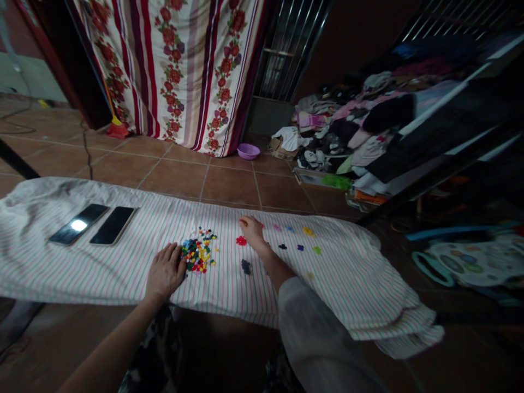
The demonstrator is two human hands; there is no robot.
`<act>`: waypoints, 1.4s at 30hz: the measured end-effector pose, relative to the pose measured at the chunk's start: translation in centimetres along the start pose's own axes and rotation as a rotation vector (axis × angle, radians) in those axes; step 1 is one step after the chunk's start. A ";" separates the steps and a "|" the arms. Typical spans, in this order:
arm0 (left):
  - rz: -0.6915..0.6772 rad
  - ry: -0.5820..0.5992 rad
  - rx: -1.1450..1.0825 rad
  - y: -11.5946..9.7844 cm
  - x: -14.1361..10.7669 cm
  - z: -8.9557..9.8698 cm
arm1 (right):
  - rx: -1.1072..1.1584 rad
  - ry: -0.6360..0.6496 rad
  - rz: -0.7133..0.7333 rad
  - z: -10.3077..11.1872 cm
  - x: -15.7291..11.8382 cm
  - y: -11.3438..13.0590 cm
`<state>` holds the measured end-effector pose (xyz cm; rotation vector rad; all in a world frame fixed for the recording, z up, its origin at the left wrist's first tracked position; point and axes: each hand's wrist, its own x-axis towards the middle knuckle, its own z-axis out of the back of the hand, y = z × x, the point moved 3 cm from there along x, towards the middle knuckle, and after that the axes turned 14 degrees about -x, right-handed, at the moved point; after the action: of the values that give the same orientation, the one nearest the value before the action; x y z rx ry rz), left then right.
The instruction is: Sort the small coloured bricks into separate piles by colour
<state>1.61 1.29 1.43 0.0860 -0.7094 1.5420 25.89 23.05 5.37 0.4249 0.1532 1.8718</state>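
Note:
A mixed pile of small coloured pieces (200, 254) lies on a striped cloth (229, 300). My left hand (164, 271) rests flat at the pile's left edge, its fingertips touching or nearly touching the pieces. Further right, my right hand (252, 231) hovers low over the cloth with its fingers curled together; whatever they may hold is hidden. Just below its fingertips sits a group of red pieces (241, 240). A cluster of dark grey pieces (245, 266) is nearer to me. Right of the hand are small groups of black (283, 246), blue (300, 248), green (317, 250) and yellow pieces (308, 231).
Two phones (112, 225) lie on the cloth at the left. Beyond it are a tiled floor (229, 183), a floral curtain (184, 76), a purple basin (248, 151) and a red broom (118, 129). Clothes (347, 120) are heaped at the back right.

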 end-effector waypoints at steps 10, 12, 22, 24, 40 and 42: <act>-0.001 -0.010 0.012 -0.3 0.2 0.1 | -0.077 0.263 0.151 -3.6 -1.1 9.6; 0.000 0.003 0.010 -0.3 0.1 0.0 | -0.104 0.284 0.128 -3.9 -1.1 9.9; -0.010 0.029 -0.026 0.0 -0.1 -0.3 | -0.061 0.272 0.033 -3.5 -1.6 10.1; -0.018 0.034 -0.035 0.1 -0.1 -0.3 | -0.045 0.240 0.011 -3.2 -1.9 9.8; -0.037 0.043 -0.067 -0.2 0.1 0.5 | 0.094 -0.037 -0.109 0.7 -4.6 -0.1; -0.042 0.053 -0.066 -0.3 0.1 0.6 | 0.094 -0.076 -0.129 1.5 -5.1 -1.8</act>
<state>1.63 1.09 2.05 0.0107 -0.7112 1.4747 29.44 18.73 5.06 0.5378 0.2129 1.7234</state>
